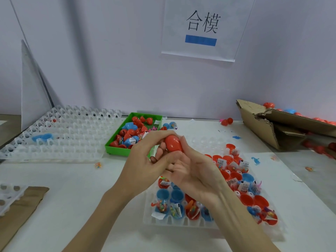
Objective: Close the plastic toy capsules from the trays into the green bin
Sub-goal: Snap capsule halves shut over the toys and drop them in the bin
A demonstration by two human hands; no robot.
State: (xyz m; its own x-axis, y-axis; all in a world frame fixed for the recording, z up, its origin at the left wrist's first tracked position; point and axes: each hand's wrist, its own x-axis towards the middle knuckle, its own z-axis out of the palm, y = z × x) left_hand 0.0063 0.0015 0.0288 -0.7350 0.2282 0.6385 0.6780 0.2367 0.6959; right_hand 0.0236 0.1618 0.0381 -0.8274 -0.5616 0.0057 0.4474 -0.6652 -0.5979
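Observation:
A red egg-shaped capsule point(173, 144) is held between both hands above the near tray. My left hand point(143, 160) curls over its top and left side. My right hand point(192, 170) cups it from below and the right. The capsule looks closed; its lower end is hidden by fingers. The clear plastic tray point(154, 220) under my hands holds several open red and blue capsule halves with small toys and paper slips. The green bin point(116, 150) stands behind my left hand with several red and blue capsules in it.
A stack of clear trays point(60, 135) lies at the left, with a blue piece on it. A torn cardboard box point(272, 128) with red capsules sits at the right. Another tray corner point(9, 197) and brown paper point(20, 211) are at the near left. Small toys are scattered on the white table.

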